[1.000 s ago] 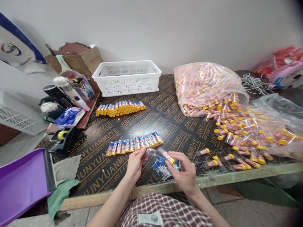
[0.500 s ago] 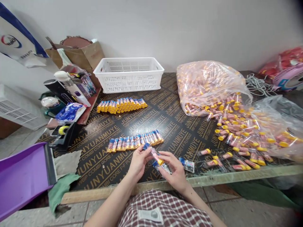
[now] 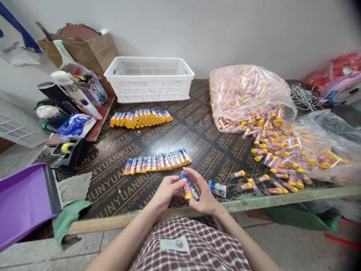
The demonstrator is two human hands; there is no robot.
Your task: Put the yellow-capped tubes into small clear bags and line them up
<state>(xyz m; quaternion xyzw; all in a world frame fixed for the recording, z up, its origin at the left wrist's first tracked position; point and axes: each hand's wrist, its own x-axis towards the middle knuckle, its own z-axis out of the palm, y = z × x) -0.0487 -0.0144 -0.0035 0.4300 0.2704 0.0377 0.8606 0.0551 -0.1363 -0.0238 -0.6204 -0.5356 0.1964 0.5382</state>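
Low over the table's front edge, my left hand [image 3: 168,192] pinches a small clear tube [image 3: 186,189] with pinkish contents, a blue top end and a yellow cap at the bottom. The tube stands nearly upright. My right hand [image 3: 205,196] curls round its other side, index finger at the blue end and thumb by the yellow cap. Partly hidden behind my right fingers lies a small blue and clear packet [image 3: 194,191]. Another such packet [image 3: 217,188] rests just right of that hand. Beyond my hands is a row of blue-and-yellow tubes [image 3: 157,162] lying side by side.
Farther back is a stacked pile of tubes [image 3: 141,118], before a white plastic basket [image 3: 149,88]. At right, loose tubes [image 3: 282,150] spill from a large clear bag [image 3: 248,94]. A tape dispenser [image 3: 69,154] and purple dustpan [image 3: 25,203] are at left.
The tube in my hands has turned from slanted to nearly upright. My right index finger has moved up to its blue end. The view has shifted slightly.
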